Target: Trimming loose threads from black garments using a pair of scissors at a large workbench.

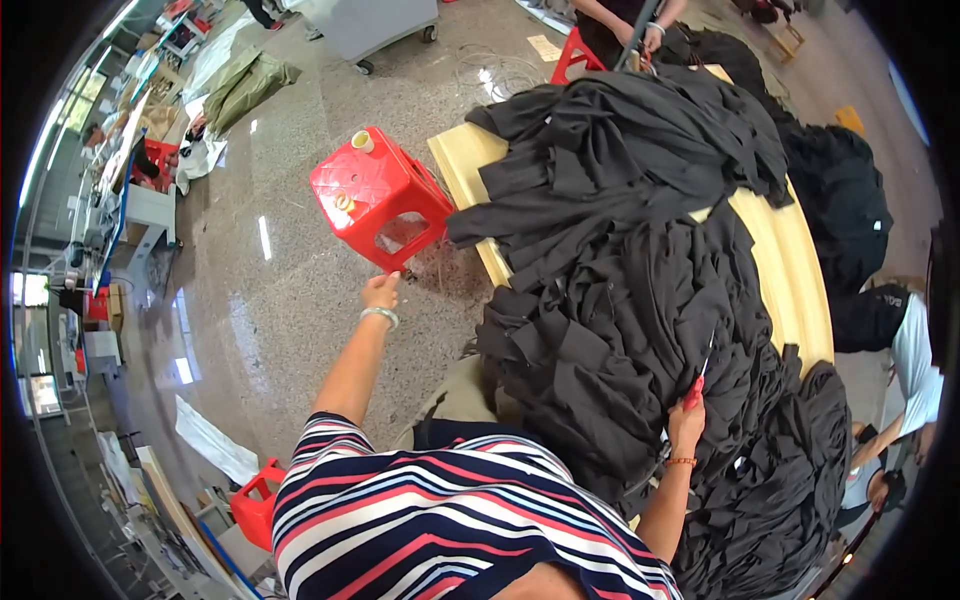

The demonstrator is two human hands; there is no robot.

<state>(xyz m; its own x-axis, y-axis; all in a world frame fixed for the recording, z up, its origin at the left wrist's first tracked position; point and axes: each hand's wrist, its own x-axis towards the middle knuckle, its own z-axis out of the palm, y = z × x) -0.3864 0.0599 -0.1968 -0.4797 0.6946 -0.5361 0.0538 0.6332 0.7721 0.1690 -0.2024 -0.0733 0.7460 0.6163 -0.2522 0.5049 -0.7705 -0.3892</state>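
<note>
Pale yellow table [800, 290]: crumpled dark cloth [640, 300] heaped across it, overhanging left edge.

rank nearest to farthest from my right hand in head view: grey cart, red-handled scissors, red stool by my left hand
1. Red-handled scissors: in your right hand
2. Red stool: by your left hand
3. Grey cart: farther ahead, left

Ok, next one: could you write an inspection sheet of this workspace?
Surface: yellow tabletop, mostly covered by cloth.
Job's things: heaped dark cloth; red-handled scissors, blade over the cloth.
Clutter: red stool bearing a pale cylinder and a small yellowish piece.
Grip: right hand holds the scissors; left hand is near the stool's lower edge, contact unclear.
Cables: none made out with certainty.
Surroundings: grey wheeled cart; co-worker beyond the tabletop's far end.
</note>
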